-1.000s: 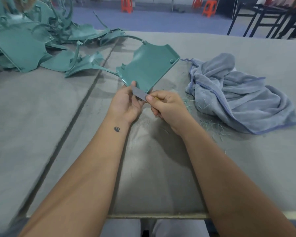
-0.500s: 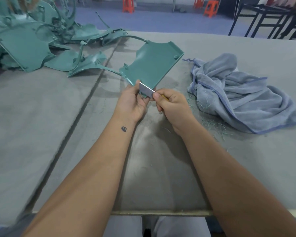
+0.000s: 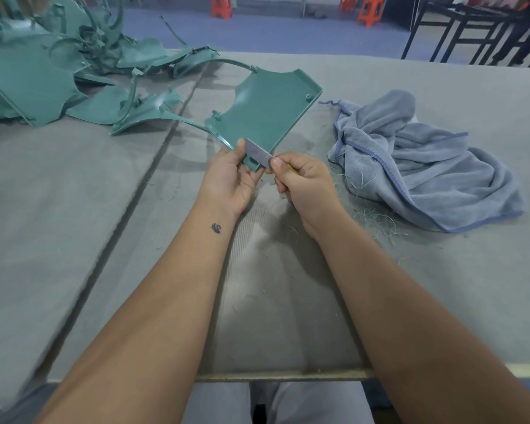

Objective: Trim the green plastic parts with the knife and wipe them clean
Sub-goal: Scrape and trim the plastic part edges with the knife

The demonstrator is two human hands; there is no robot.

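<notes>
Left hand (image 3: pixel 230 179) grips the near corner of the green plastic part (image 3: pixel 263 117), thumb on top at the edge, fingers curled underneath. The part is tilted up off the worktop (image 3: pixel 74 224), near corner in the hand, far end raised toward the back; a thin curved arm runs off its left side toward the other pieces.

Right hand (image 3: pixel 306 185) is closed round the knife (image 3: pixel 259 154), thumb and forefinger pinching just behind the blade, a bit of yellow handle showing btwn the fingers. Grey blade lies flat-ish across the part's near corner, tip right beside the left thumb, touching the green edge.

Both forearms reach in from the bottom, w/ a small dark mark on the left wrist.

Right of the hands: a crumpled blue-grey towel (image 3: pixel 426 160) on the worktop, near but apart from the part. Thin greenish shavings (image 3: pixel 371 215) scattered around its near edge and under the right wrist.

Back left: a heap of green plastic pieces (image 3: pixel 43 78), panels and curved strips tangled together. A dark seam runs diagonally across the grey worktop btwn heap and hands.

Far bkgd: orange stools (image 3: pixel 371 10) on a blue floor, black frame furniture at top right.
</notes>
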